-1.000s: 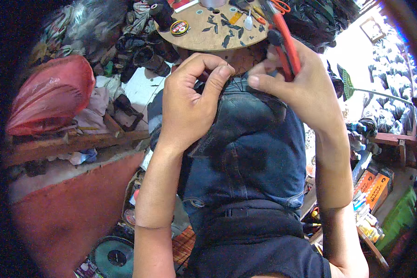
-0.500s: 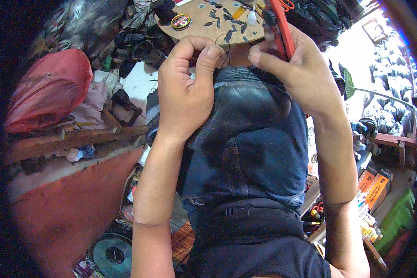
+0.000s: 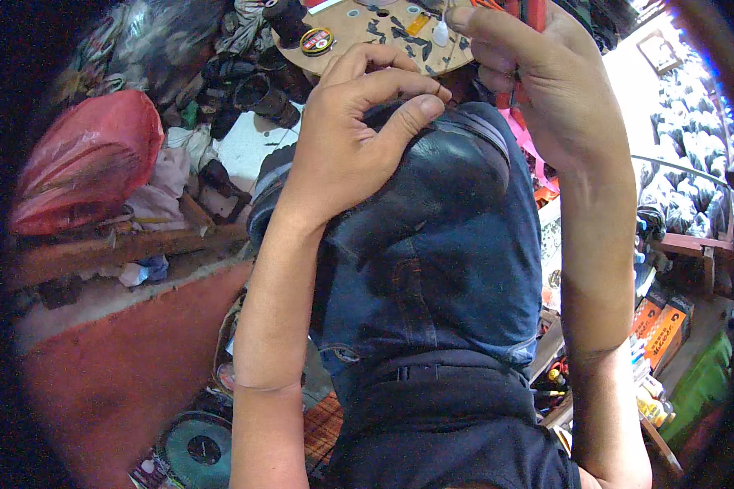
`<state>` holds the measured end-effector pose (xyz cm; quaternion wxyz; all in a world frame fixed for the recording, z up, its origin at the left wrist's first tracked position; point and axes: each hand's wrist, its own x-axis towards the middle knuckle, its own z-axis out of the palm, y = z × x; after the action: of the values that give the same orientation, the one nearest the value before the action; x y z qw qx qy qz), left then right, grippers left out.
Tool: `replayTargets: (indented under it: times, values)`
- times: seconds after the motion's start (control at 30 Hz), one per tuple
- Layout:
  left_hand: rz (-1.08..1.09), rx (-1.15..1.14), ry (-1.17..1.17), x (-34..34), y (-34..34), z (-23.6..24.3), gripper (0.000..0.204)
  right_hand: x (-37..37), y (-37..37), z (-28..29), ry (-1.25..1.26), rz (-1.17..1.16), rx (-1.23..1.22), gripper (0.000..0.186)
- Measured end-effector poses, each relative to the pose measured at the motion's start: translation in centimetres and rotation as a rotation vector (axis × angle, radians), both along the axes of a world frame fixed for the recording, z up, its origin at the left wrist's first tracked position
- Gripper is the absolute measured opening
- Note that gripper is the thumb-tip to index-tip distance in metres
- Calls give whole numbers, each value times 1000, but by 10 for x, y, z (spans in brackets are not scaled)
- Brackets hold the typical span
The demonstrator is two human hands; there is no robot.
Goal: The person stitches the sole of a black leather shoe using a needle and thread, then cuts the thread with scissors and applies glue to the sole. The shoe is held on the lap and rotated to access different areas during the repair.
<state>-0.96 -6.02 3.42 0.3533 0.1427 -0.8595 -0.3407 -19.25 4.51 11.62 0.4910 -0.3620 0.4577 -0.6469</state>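
My left hand (image 3: 367, 130) is raised above my lap, with thumb and forefinger pinched at their tips. A bit of thin black thread (image 3: 441, 88) shows at those fingertips; the rest of it is hard to make out. Higher and to the right, my right hand (image 3: 546, 90) is wrapped round a red tool (image 3: 532, 13). Its kind cannot be told, as the palm and the upper picture edge hide much of it. The right thumb lies stretched beside a small white nozzle bottle (image 3: 440, 34). Beneath both hands are my knees in dark blue jeans (image 3: 440, 269).
Beyond my knees stands a round wooden board (image 3: 359, 59) strewn with black scraps (image 3: 400, 33), a round yellow-rimmed tin (image 3: 316, 41) and a black spool (image 3: 287, 20). A red plastic bag (image 3: 90, 163) rests at left. Orange boxes (image 3: 661, 330) are at lower right.
My right hand has moved up with the red tool, now mostly out of sight. The left hand has shifted right, its fingers reaching farther, and the thread loop between the hands no longer shows.
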Motion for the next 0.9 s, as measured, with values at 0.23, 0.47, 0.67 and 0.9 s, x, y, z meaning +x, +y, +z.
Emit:
replayTargets:
  times: [0.23, 0.47, 0.67, 0.9]
  values:
    - [33, 158, 23, -6, 1, -3, 15, 40, -10, 15, 139, -330, 140, 31]
    - [127, 274, 21, -2, 12, -1, 18, -17, 19, -28, 344, -437, 187, 37]
    - [176, 171, 108, 1, 13, -5, 15, -32, 76, -57, 815, -522, 70, 36]
    - [188, -5, 174, 1, 14, -6, 14, -53, 99, -55, 1503, -107, -84, 44]
